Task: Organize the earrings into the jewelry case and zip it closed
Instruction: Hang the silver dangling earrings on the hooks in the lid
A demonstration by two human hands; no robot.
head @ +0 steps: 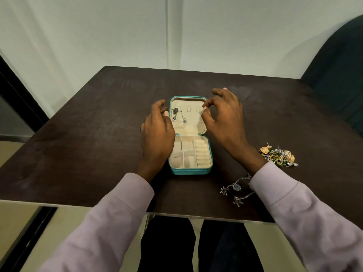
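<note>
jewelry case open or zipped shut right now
Open. The jewelry case lies flat with its lid folded back, beige compartments showing and silver earrings on the lid panel.

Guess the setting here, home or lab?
Hard to say; likely a plain room with a small desk, not a workshop. Cues: a dark wooden table against bare pale walls, and a dark green upholstered chair at the far right corner.

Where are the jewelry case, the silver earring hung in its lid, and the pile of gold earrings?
jewelry case (pixel 190 171), head view, teal front wall.
silver earring (pixel 175 110), head view, dark top piece.
pile of gold earrings (pixel 278 155), head view, pile's middle.
</note>
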